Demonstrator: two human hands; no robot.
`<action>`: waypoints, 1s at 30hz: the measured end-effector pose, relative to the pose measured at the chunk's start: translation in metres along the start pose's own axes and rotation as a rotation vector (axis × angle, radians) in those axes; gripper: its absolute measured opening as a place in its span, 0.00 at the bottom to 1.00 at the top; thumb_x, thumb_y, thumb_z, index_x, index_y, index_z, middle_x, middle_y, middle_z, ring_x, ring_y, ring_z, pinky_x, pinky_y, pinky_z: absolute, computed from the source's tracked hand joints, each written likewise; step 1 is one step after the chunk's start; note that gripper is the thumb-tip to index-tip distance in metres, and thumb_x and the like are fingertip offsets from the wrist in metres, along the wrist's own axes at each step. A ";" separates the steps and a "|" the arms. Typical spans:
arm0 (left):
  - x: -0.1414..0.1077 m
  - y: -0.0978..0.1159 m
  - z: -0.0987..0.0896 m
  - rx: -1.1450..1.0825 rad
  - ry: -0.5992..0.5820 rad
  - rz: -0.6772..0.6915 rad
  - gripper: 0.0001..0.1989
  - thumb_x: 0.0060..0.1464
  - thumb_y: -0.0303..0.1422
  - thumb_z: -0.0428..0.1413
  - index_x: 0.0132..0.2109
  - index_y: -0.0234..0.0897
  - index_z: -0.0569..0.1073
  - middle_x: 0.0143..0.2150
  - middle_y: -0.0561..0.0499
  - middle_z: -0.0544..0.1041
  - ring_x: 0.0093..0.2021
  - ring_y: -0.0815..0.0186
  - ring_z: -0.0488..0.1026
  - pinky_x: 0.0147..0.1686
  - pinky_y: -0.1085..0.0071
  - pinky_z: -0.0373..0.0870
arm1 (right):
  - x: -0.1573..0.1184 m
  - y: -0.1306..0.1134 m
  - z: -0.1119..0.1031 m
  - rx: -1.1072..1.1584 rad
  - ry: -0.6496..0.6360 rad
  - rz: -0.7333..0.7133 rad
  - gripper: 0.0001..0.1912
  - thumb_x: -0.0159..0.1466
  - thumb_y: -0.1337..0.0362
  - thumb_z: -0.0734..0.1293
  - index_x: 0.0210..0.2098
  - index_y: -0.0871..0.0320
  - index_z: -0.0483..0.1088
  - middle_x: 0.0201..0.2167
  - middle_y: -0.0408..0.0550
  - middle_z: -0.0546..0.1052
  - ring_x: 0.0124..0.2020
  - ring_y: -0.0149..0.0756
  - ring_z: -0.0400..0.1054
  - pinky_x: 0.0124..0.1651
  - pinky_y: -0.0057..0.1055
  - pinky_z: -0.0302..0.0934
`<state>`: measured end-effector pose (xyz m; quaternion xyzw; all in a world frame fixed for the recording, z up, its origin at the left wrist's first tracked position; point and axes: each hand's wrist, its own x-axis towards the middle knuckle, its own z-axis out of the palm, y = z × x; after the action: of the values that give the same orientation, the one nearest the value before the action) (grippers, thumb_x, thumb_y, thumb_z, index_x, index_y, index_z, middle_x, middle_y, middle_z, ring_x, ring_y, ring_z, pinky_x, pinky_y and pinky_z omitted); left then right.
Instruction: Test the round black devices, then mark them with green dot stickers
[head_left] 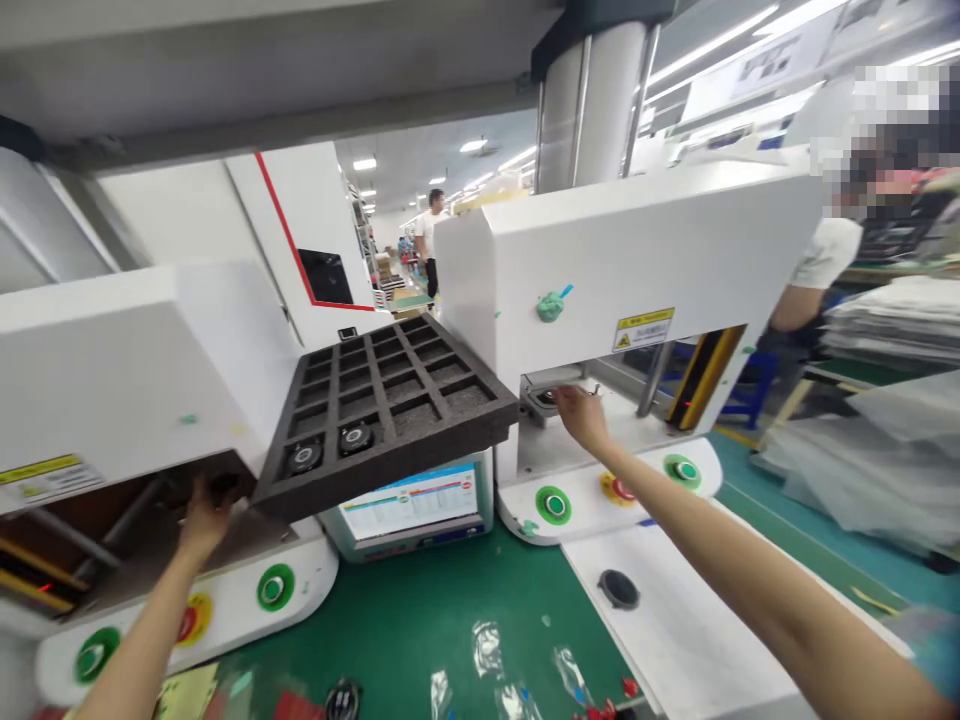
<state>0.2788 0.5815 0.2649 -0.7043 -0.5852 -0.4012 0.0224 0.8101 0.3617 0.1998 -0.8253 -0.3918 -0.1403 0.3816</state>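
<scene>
My left hand (204,520) reaches into the opening of the left white machine (127,370). Its fingers are closed around a dark piece, too shadowed to name. Inside the right white machine (645,260), my right hand (581,415) has its fingertips pinched at the near edge of a metal fixture (541,408). A dark round watch-like part (549,397) sits there, partly hidden by the fingers. Between the machines, a black foam tray (390,470) is tilted, with two round watch bodies (305,457) in its near-left compartments.
A screen (412,505) stands under the tray. Green buttons (553,505) and red stop buttons line both machine fronts. A black disc (619,589) lies on white sheet. Clear plastic film pieces (487,648) and a coiled dark item (343,698) lie on the green mat. People stand beyond.
</scene>
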 end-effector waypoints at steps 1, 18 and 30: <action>-0.012 -0.008 -0.007 -0.003 -0.042 0.003 0.15 0.59 0.34 0.56 0.51 0.31 0.71 0.50 0.41 0.75 0.49 0.55 0.75 0.47 0.54 0.74 | -0.030 -0.011 0.004 0.038 -0.076 0.027 0.14 0.68 0.59 0.65 0.50 0.60 0.68 0.47 0.50 0.74 0.43 0.37 0.72 0.45 0.40 0.70; -0.252 0.001 -0.029 -0.116 -0.720 0.154 0.17 0.52 0.33 0.55 0.50 0.37 0.74 0.51 0.44 0.75 0.54 0.53 0.70 0.57 0.51 0.65 | -0.217 -0.181 0.074 0.308 -0.898 0.183 0.17 0.68 0.58 0.65 0.52 0.60 0.68 0.51 0.52 0.72 0.48 0.41 0.70 0.49 0.43 0.68; -0.237 0.061 -0.048 -0.714 -0.673 -0.323 0.15 0.61 0.41 0.55 0.45 0.31 0.74 0.45 0.43 0.78 0.45 0.59 0.76 0.49 0.55 0.72 | -0.267 -0.182 -0.054 0.704 -0.791 0.069 0.14 0.70 0.58 0.63 0.34 0.62 0.70 0.26 0.40 0.73 0.24 0.27 0.68 0.31 0.28 0.67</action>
<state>0.3055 0.3472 0.1844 -0.6588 -0.4880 -0.3256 -0.4710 0.5018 0.2503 0.1887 -0.6497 -0.5016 0.3343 0.4632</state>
